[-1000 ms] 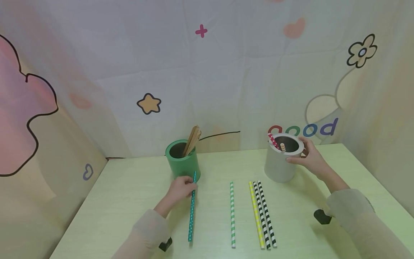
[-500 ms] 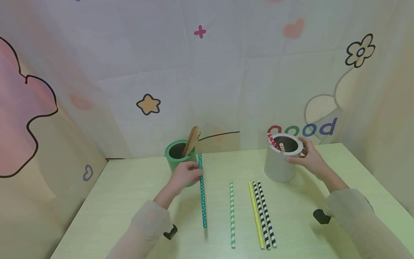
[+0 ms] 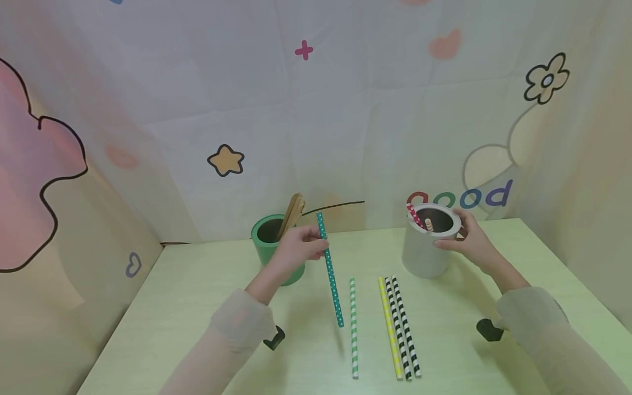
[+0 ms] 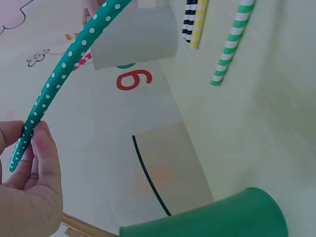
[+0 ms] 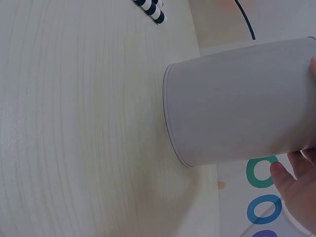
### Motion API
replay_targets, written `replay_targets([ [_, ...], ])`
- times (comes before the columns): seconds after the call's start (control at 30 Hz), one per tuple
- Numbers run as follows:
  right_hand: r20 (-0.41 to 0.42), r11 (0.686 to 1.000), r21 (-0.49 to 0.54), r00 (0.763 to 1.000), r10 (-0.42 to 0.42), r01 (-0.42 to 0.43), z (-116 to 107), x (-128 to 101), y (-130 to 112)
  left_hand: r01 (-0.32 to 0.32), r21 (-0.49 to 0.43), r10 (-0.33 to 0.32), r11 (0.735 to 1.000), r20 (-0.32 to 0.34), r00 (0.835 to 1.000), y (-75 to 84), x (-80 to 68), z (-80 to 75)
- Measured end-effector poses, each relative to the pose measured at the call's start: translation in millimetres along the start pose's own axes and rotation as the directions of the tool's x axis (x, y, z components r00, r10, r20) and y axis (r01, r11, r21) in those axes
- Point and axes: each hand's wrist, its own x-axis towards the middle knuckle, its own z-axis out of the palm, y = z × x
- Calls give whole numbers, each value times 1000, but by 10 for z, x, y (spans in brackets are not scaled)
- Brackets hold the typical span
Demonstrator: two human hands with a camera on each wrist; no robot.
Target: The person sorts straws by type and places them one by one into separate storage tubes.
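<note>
My left hand (image 3: 298,251) pinches a teal white-dotted straw (image 3: 329,270) near its top end and holds it off the table, slanting down to the right; in the left wrist view the teal straw (image 4: 64,74) runs from my fingers (image 4: 37,148) toward the grey cup. My right hand (image 3: 469,238) grips the rim and side of a grey cup (image 3: 428,241) that holds a red-striped straw (image 3: 413,214) and a tan one. The grey cup (image 5: 237,103) stands upright on the table. A green cup (image 3: 269,241) with wooden sticks (image 3: 291,214) stands behind my left hand.
Several straws lie side by side on the pale table (image 3: 197,307): a green-striped one (image 3: 353,329), a yellow one (image 3: 390,329) and two black-striped ones (image 3: 404,329). A printed cloth backdrop (image 3: 316,109) closes off the back and both sides.
My left hand has lifted the teal straw off the table and carried it up and to the right, past the green cup. My right hand has stayed on the grey cup.
</note>
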Motion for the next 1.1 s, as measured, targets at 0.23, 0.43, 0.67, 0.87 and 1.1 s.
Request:
replay_targets([
  [0.23, -5, 1000, -3, 1000, -9, 9, 1, -8, -16, -23, -38, 23, 999, -21, 1000, 189, 92, 74],
  [0.43, 0, 1000, 0, 1000, -3, 3, -2, 6, 3, -35, -89, 32, 995, -37, 999, 330, 148, 113],
  [0.67, -1, 1000, 5, 1000, -13, 13, 1, 18, 46, -70, -171, 58, 983, -75, 996, 409, 215, 147],
  [0.87, -6, 1000, -1, 1000, -15, 15, 1, 27, 54, -87, -224, 63, 971, -112, 992, 480, 259, 187],
  [1.1, -9, 1000, -5, 1000, -17, 17, 4, 23, 51, -111, -301, 72, 947, -138, 988, 562, 318, 278],
])
